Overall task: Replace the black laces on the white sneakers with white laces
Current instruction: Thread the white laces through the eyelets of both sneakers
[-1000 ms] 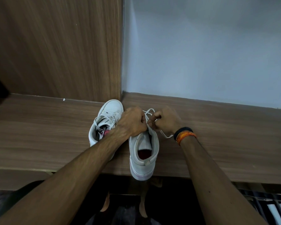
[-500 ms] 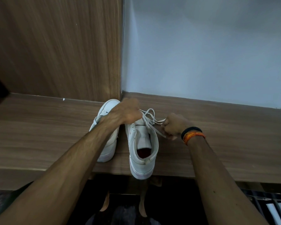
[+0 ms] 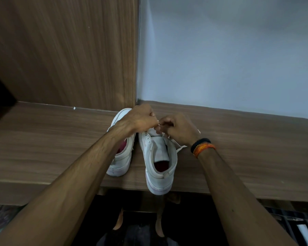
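Head camera looked down on two white canvas high-top sneakers standing side by side on a brown wood-grain shelf point(image 3: 43, 142), toes toward the back wall. The right sneaker point(image 3: 158, 160) sat nearer the shelf's front edge, heel hanging just over it, tongue pulled up, dark red lining showing in the opening. The left sneaker point(image 3: 122, 157) stood just beside it, half hidden under the left forearm, a pinkish lining visible inside. A thin white lace point(image 3: 180, 148) trailed off the right sneaker's outer side onto the shelf, below the right wrist.

Both hands met above the right sneaker's toe end. The left hand point(image 3: 140, 119) was curled tight, knuckles up, pinching a bit of white lace at its fingertips. The right hand point(image 3: 178, 128) was curled as well, fingers closed narrowly round the lace, facing the left hand, almost touching. A black and orange wristband point(image 3: 202, 147) circled the right wrist.
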